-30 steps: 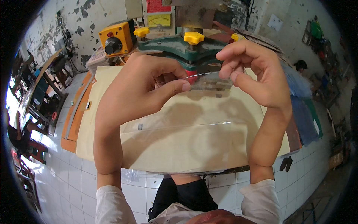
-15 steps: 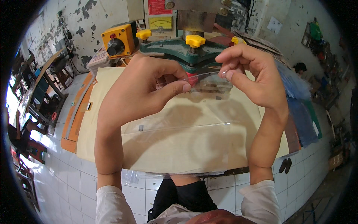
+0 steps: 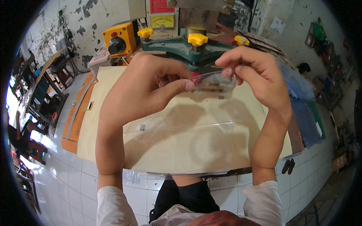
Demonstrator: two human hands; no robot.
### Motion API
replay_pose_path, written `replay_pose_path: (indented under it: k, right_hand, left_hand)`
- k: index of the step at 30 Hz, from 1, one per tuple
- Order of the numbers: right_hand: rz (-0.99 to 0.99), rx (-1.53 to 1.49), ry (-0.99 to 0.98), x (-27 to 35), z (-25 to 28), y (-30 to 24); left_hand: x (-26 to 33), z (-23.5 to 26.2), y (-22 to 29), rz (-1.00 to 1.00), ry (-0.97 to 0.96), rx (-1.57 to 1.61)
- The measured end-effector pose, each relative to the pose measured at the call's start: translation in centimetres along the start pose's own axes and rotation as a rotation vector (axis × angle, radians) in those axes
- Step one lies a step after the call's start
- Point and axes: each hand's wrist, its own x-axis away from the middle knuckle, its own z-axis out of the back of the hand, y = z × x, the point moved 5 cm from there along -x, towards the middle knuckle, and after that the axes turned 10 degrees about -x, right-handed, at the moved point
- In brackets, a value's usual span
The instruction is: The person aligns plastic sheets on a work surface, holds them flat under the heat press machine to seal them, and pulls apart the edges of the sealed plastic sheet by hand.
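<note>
A thin clear plastic sheet (image 3: 215, 83) is held up over the middle of the table, its upper edge slanting up to the right. My left hand (image 3: 151, 83) pinches its left end between thumb and curled fingers. At the opposite corner, the bent fingers and thumb of my right hand (image 3: 256, 73) close on the sheet, with the index finger held off; a small shiny spot shows at those fingertips. Below my hands, another clear plastic sheet (image 3: 188, 147) with a small grey patch (image 3: 142, 127) lies flat on the cream-coloured board (image 3: 109, 83).
Just beyond my hands stands a green metal press frame (image 3: 169, 47) with yellow star knobs (image 3: 198, 39). A yellow control box (image 3: 120, 39) with a black dial is at the back left. Blue plastic film (image 3: 301, 113) hangs at the table's right side. A metal ruler (image 3: 80, 109) lies left.
My right thumb has shifted up and right, and its fingertips have regripped the sheet's corner. The held sheet's right corner has risen slightly. My left hand has barely moved.
</note>
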Motion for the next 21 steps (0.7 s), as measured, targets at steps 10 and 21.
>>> replay_pose_path:
  k: [10,21]
  right_hand:
    - [0.079,0.112,-0.123,-0.1,-2.3,-0.3]
    - [-0.024,0.175,0.032,0.1,-0.3,0.1]
  left_hand:
    - [0.0,-0.7,0.9,-0.043,0.053,0.065]
    - [0.2,0.4,-0.5,0.048,0.079,0.116]
